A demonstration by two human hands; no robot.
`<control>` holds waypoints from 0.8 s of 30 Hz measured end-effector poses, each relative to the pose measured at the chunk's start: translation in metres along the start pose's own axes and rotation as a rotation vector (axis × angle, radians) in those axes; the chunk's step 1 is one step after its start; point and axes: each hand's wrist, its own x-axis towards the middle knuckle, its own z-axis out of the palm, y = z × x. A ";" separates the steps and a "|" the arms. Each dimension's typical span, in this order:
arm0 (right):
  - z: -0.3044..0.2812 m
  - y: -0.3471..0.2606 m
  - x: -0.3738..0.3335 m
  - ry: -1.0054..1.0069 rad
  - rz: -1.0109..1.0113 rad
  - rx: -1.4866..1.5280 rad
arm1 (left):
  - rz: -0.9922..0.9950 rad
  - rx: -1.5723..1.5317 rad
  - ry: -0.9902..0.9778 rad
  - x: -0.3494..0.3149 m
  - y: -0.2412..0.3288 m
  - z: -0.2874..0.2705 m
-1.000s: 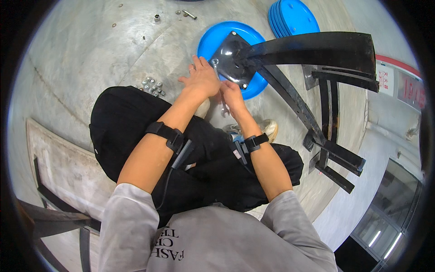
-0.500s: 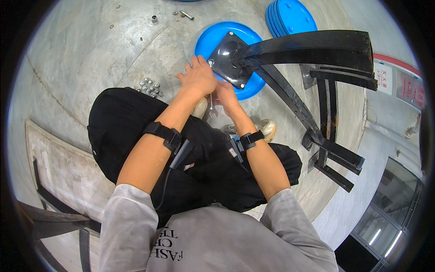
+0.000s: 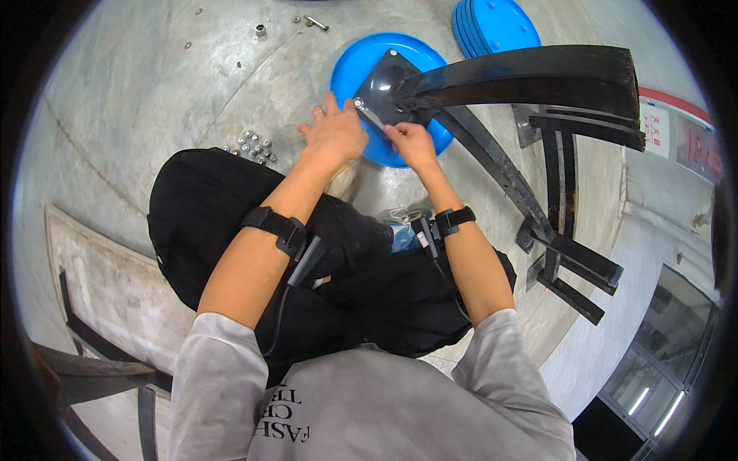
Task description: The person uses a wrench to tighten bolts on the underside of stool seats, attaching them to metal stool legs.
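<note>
The hands are apart: the right hand (image 3: 413,145) pinches a wrench (image 3: 372,117); the left hand (image 3: 337,136) is spread beside the blue disc (image 3: 348,71).

The wrench (image 3: 372,117) bars the space between the left hand (image 3: 336,137) and right hand (image 3: 413,144). The beam (image 3: 530,77) crosses the disc's (image 3: 344,71) right side; the leg (image 3: 492,165) slants down right of the right hand. Floor (image 3: 284,88) gives passage left of the disc, beyond the nuts (image 3: 256,147).
</note>
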 end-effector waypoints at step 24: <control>0.053 -0.016 -0.033 0.031 0.005 0.460 | -0.047 0.006 -0.076 -0.001 -0.001 -0.004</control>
